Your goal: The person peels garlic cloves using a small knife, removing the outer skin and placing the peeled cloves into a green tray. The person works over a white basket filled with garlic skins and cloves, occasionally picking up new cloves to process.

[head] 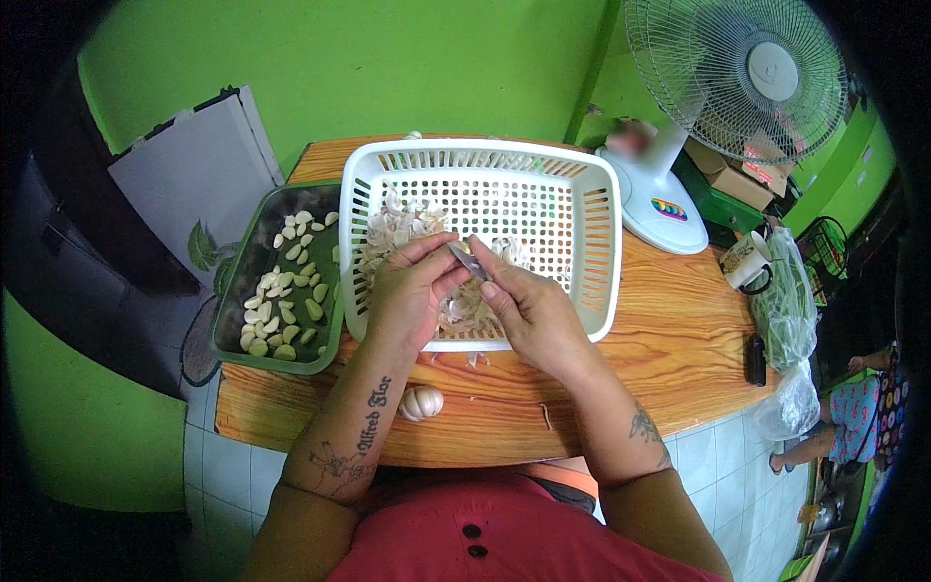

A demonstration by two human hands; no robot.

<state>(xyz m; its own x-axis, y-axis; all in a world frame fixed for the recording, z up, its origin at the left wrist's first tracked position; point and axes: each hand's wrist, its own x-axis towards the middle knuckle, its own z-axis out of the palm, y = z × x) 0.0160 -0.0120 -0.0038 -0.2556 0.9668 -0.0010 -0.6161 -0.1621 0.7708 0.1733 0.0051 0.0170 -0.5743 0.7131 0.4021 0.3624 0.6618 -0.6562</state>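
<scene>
Over a white slotted plastic basket [609,291], my right hand [534,313] grips a small knife [469,260], its blade pointing up and left. My left hand [418,284] is beside the blade with fingers curled and pinched; what lies between its fingertips is hidden, perhaps a garlic clove. Papery garlic skins [400,225] lie heaped in the basket below both hands. Left of the basket, a dark green tray [218,320] holds several peeled garlic cloves [265,313]. A whole garlic bulb [421,402] rests on the wooden table [494,422] near its front edge.
A white electric fan [662,196] stands at the back right. Along the right side are a mug [745,260], a plastic bag of green vegetables [784,313] and a small black object [756,360]. Another person's legs [807,445] show at far right. A green wall [364,65] is behind the table.
</scene>
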